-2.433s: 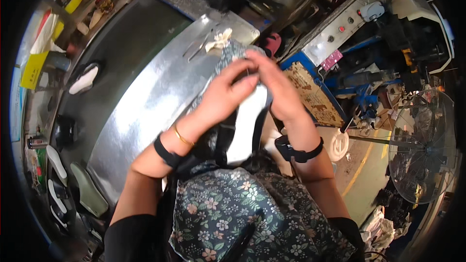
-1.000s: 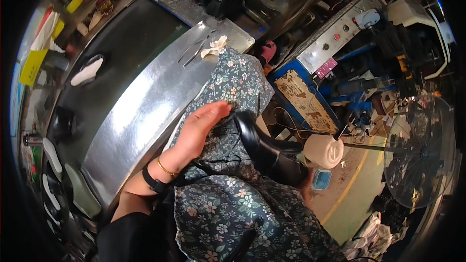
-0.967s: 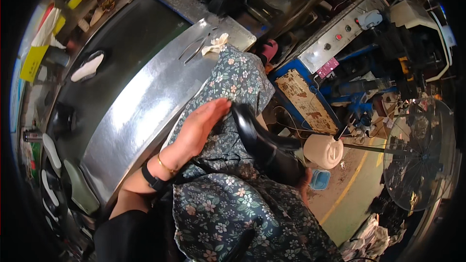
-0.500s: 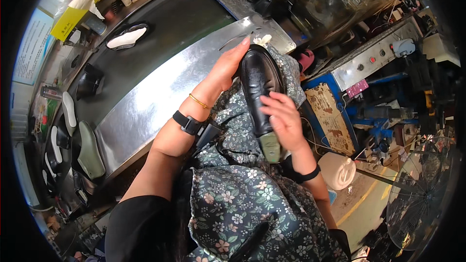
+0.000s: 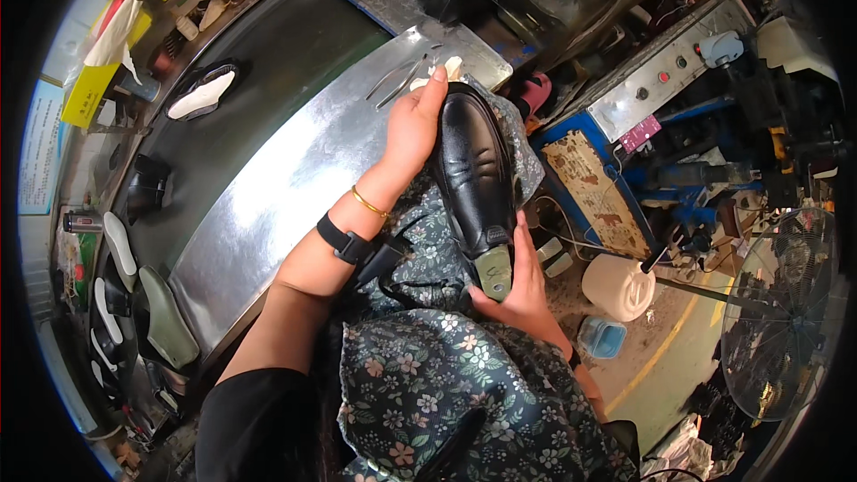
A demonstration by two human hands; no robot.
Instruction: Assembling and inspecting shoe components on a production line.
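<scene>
A black leather shoe upper (image 5: 471, 170) sits over a green last (image 5: 493, 273), toe pointing away from me, above my flowered apron. My left hand (image 5: 414, 129) is closed on the toe end, its thumb along the left side and the other fingers hidden beneath. At the heel end my right hand (image 5: 520, 293) cups the last, fingers laid up the right side and thumb at its left edge. Thin metal tools (image 5: 393, 80) lie on the shiny metal ledge just left of the toe.
A dark belt table (image 5: 295, 45) with a metal ledge (image 5: 259, 187) spans the left. On it lie a white-soled shoe piece (image 5: 203, 94) and a black upper (image 5: 146, 186); a green last (image 5: 167, 321) rests nearby. To the right are a control panel (image 5: 652, 80), white jug (image 5: 618, 287) and fan (image 5: 777, 321).
My right hand has moved from the shoe's upper surface down to the heel end and now holds it. The shoe has turned slightly, and the whole view has shifted.
</scene>
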